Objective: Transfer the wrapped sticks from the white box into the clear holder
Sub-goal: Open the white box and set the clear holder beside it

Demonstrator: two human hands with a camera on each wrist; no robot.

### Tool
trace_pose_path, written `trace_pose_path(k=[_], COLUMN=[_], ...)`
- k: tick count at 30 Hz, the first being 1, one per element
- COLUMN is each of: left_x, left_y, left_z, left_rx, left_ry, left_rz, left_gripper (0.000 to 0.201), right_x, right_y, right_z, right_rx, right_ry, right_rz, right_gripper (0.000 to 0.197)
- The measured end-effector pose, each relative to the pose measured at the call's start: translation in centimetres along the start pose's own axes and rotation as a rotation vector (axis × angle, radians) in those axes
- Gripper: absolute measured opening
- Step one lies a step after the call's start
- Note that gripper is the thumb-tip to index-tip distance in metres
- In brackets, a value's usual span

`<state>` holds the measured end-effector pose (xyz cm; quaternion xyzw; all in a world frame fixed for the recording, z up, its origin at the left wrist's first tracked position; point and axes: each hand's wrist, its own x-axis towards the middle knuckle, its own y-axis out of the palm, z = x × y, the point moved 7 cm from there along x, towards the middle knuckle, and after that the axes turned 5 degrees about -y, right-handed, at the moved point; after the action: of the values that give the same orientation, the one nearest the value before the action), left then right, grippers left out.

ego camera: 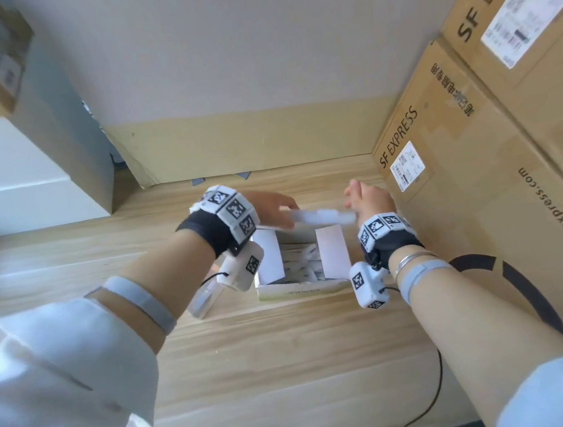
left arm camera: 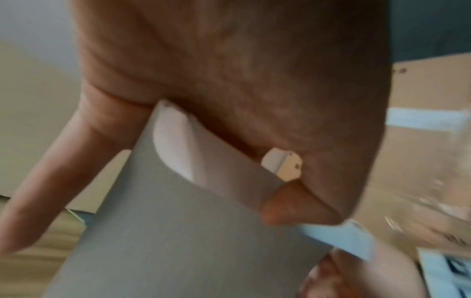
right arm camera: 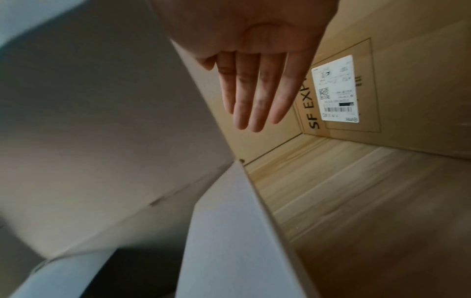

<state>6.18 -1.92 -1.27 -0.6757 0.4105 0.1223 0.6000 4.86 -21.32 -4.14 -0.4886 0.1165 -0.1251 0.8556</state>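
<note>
White box point(ego camera: 301, 289) sits on the wooden worktop point(ego camera: 288, 367) right below and between our hands, flaps up, wrapped sticks point(ego camera: 303, 262) piled inside w/ long axes running roughly away from us. Both hands are on the far lid flap point(ego camera: 321, 217), which spans left-right. Left hand point(ego camera: 269, 207) pinches the flap's left end, thumb under. Right hand point(ego camera: 368, 198) touches the right end, fingers straight per the wrist view, gripping nothing. Clear holder point(ego camera: 202, 302) lies just under the left wrist, so the left hand is nearer it.
</note>
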Motion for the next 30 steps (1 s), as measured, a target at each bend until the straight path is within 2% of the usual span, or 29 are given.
trace_pose_path(k=[3, 5, 6, 8, 12, 15, 18, 21, 27, 30], left_x=[0.2, 0.5, 0.6, 1.2, 2.2, 2.8, 2.9, 2.3, 0.9, 0.4], left_y=[-3.5, -3.9, -3.3, -0.9, 5.2, 7.8, 7.9, 6.5, 3.3, 4.0], left_z=[1.6, 2.6, 3.0, 3.1, 2.2, 1.7, 1.6, 1.8, 4.3, 4.6], left_rx=[-0.115, -0.242, -0.289, -0.325, -0.382, -0.341, -0.314, -0.405, -0.238, -0.174], left_ry=[-0.092, -0.136, -0.162, -0.220, -0.293, -0.302, -0.289, -0.270, -0.316, -0.361], left_rz=[-0.306, -0.449, -0.466, -0.391, -0.168, -0.114, -0.125, -0.127, -0.268, -0.364], left_gripper=[0.047, 0.058, 0.069, 0.085, 0.096, 0.101, 0.096, 0.078, 0.067, 0.063], right_x=[-0.3, -1.3, -2.0, -3.4, -4.8, -5.2, -5.1, -4.4, -3.3, -4.1], right_y=[-0.3, 0.9, 1.8, 3.5, 5.9, 6.9, 6.3, 4.3, 1.6, 2.7], right_z=[-1.2, -1.0, -0.6, 0.3, 1.0, 1.5, 1.4, 1.1, -0.4, -0.8], right_rx=[0.027, 0.013, 0.012, 0.035, 0.082, 0.058, 0.043, -0.020, -0.163, -0.178], right_ry=[0.115, 0.147, 0.141, 0.135, 0.152, 0.114, 0.120, 0.117, 0.142, 0.179], right_rz=[-0.017, 0.085, 0.157, 0.255, 0.298, 0.332, 0.346, 0.312, 0.243, 0.291], right_gripper=[0.054, 0.042, 0.037, 0.045, 0.089, 0.101, 0.088, 0.065, 0.057, 0.047])
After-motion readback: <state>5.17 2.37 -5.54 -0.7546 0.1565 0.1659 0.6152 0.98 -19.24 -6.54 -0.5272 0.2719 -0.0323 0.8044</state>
